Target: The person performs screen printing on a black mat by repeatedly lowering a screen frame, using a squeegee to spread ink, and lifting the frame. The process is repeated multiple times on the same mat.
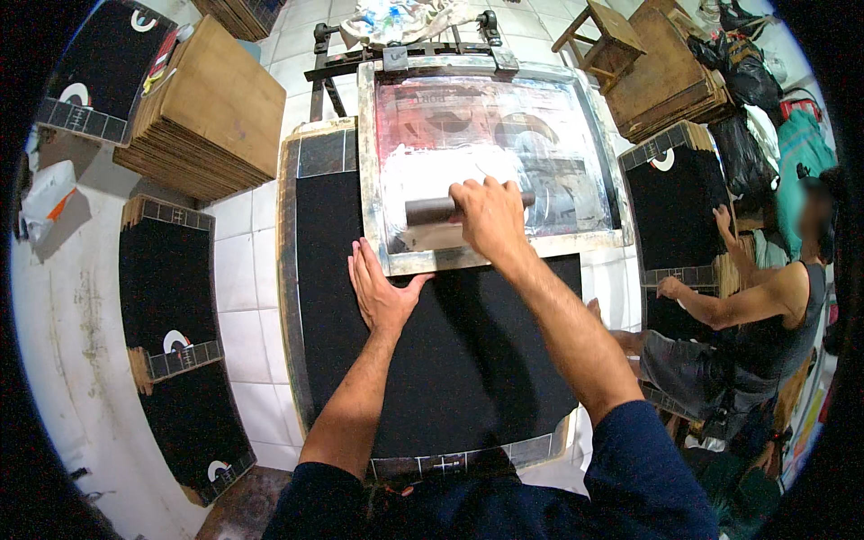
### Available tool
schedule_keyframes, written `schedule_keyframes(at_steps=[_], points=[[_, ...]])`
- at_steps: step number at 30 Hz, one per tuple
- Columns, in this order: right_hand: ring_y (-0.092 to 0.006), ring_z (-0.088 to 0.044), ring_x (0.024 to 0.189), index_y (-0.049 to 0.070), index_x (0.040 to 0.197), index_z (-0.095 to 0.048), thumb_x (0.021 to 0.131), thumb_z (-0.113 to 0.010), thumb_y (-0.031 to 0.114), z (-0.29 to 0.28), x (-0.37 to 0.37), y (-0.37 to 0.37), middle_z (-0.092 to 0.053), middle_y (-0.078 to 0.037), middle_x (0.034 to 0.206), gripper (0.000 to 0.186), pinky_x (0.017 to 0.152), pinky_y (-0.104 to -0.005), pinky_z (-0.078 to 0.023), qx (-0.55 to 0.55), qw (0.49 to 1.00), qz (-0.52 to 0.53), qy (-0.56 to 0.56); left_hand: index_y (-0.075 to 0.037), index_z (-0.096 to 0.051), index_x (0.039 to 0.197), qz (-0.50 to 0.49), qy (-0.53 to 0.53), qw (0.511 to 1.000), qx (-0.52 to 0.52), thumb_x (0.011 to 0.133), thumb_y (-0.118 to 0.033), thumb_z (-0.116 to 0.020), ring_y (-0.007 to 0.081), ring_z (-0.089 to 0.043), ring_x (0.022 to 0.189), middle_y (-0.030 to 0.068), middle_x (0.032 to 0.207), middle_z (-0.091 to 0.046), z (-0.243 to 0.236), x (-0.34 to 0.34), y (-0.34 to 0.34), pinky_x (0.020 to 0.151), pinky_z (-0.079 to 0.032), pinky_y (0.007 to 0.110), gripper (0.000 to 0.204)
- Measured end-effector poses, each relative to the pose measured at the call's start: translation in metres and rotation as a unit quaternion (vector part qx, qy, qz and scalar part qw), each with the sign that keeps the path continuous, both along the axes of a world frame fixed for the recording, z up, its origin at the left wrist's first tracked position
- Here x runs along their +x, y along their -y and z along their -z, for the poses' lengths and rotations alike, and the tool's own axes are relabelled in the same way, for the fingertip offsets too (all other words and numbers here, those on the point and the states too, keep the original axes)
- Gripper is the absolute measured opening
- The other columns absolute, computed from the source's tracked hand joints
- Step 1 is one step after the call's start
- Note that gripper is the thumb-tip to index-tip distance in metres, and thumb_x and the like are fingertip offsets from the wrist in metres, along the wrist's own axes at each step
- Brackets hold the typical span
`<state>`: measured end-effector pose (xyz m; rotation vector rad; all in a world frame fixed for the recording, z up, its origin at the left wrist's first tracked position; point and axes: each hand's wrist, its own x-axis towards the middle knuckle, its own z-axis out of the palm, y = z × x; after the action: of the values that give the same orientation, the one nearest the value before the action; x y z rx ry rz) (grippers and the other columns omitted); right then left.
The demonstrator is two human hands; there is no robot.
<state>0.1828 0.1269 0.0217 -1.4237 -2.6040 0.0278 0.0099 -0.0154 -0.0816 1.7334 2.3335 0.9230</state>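
My right hand (491, 214) is closed round a dark-handled squeegee (430, 211), which stands on the mesh of a screen printing frame (486, 247). White ink (450, 171) lies thick on the mesh beyond the squeegee, and reddish and grey stains cover the rest. At the frame's near left corner rests my left hand (382, 292), fingers stretched along the side and thumb spread along the front edge. Under the frame and toward me lies black fabric (450, 360) on a flat board. What sits beneath the mesh is mostly hidden.
Boards with black fabric (171, 279) and partly white round prints line the left. A stack of brown boards (216, 99) stands at the far left. On the right, another person (765, 306) reaches over a black-covered board (675, 207). A wooden stool (603, 40) is at the back.
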Motion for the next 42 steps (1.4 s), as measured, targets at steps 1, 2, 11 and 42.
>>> schedule_keyframes(at_steps=[1,2,11,42], points=[[-0.027,-0.066,0.099,0.014,0.101,-0.066,0.083,-0.083,0.026,0.0,0.002,0.007,-0.07,-0.003,0.098,0.027,0.083,-0.0479,-0.044,-0.05,0.999,-0.007,0.014,0.007,-0.021,0.161,0.0,0.001,1.0,-0.002,0.067,-0.061,-0.092,0.0435,-0.036,0.15,0.0332,0.16,-0.034,0.0,0.0,0.0,0.127,-0.027,0.055,0.135],[-0.027,-0.066,0.099,0.014,0.1,-0.066,0.084,-0.082,0.025,0.002,0.002,0.014,-0.07,-0.003,0.096,0.024,0.084,-0.0478,-0.044,-0.068,0.998,-0.006,0.016,0.008,-0.022,0.16,0.0,0.005,1.0,-0.005,0.066,-0.06,-0.092,0.0444,-0.036,0.15,0.0332,0.16,-0.035,-0.001,0.0,0.001,0.127,-0.027,0.055,0.135],[-0.0302,-0.067,0.102,0.014,0.103,-0.065,0.082,-0.083,0.025,0.016,-0.027,-0.13,-0.073,-0.006,0.1,0.029,0.084,-0.0501,-0.043,-0.052,0.998,0.03,-0.002,0.009,-0.025,0.159,0.005,-0.011,1.0,-0.001,0.066,-0.058,-0.092,0.0472,-0.037,0.148,0.0328,0.16,-0.036,-0.003,0.0,-0.001,0.126,-0.028,0.055,0.133],[-0.0275,-0.068,0.101,0.017,0.108,-0.069,0.082,-0.077,0.017,0.005,-0.001,-0.012,-0.072,-0.004,0.101,0.027,0.083,-0.0472,-0.047,-0.046,0.999,0.0,0.01,0.008,-0.025,0.16,0.004,-0.005,1.0,0.009,0.067,-0.051,-0.095,0.047,-0.037,0.147,0.0314,0.16,-0.036,-0.005,0.002,-0.002,0.123,-0.031,0.056,0.13]])
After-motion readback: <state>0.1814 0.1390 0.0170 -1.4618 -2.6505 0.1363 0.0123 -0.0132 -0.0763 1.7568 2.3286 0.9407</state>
